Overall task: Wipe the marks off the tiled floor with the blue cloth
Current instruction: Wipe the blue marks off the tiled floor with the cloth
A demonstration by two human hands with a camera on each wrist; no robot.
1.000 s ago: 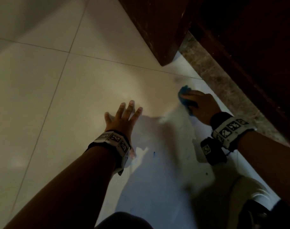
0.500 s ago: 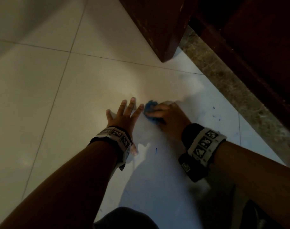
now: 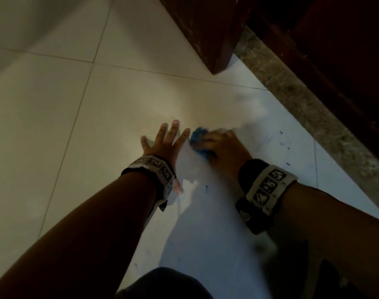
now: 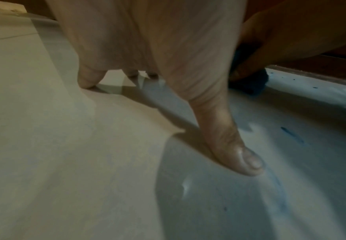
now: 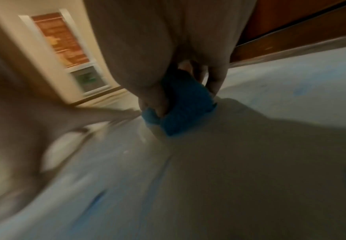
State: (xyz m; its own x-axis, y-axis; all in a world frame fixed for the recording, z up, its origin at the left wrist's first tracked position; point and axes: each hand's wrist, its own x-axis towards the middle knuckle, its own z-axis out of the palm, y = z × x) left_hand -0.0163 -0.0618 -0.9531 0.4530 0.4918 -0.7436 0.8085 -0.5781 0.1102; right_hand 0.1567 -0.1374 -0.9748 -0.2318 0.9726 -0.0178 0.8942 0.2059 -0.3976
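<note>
— How's the light?
— Dim. Warm on the tiled floor (image 3: 54, 130) toward the left, bluish toward the right, with arm shadows across it.
— Sharpness?
— The right wrist view is heavily smeared; the blue cloth (image 5: 180, 112) stays recognisable. The head view's edges bend.

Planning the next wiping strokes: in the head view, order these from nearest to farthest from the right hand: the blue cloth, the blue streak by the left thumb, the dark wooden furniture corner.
1. blue cloth, gripped in the right hand, at its fingertips.
2. blue streak, below the hand, beside the left thumb.
3. wooden furniture corner, farther up the floor.
</note>
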